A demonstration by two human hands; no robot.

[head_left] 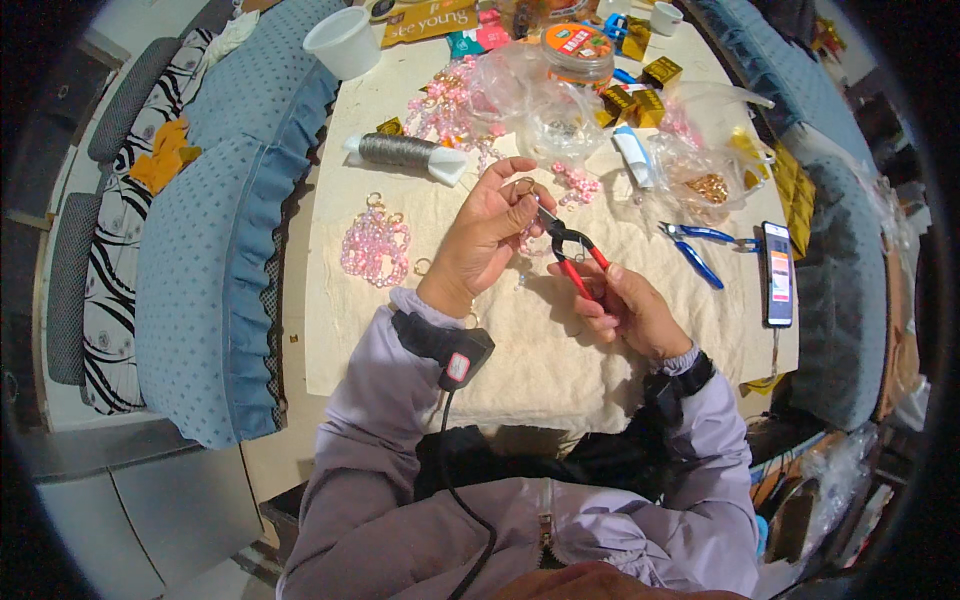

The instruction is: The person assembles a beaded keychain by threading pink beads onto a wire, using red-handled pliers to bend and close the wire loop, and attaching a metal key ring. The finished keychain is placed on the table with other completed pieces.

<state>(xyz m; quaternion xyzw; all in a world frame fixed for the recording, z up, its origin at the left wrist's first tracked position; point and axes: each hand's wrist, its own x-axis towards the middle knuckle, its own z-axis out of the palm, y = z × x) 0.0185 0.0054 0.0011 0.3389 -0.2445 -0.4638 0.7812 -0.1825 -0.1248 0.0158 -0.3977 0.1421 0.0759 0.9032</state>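
My left hand [487, 235] is raised over the cream cloth [500, 375], its thumb and fingers pinching a small gold-coloured ring [524, 186]. Pink beads [533, 240] hang just below those fingers. In my right hand [637, 315] is a pair of pliers with red handles [578, 277] and dark jaws. The tips of the jaws reach the left fingertips beside the ring; whether they grip it is too small to tell. A coil of pink beaded chain [375, 250] with gold clasps lies on the cloth left of my left hand.
Blue-handled cutters [697, 262] and a phone [777, 275] lie at the right. A spool of grey thread [400, 153] lies far left. Behind are heaped pink beads [440, 105], plastic bags [560, 120], a round tub [577, 52] and a white bucket [342, 44]. Blue-covered seats [215, 300] flank the table.
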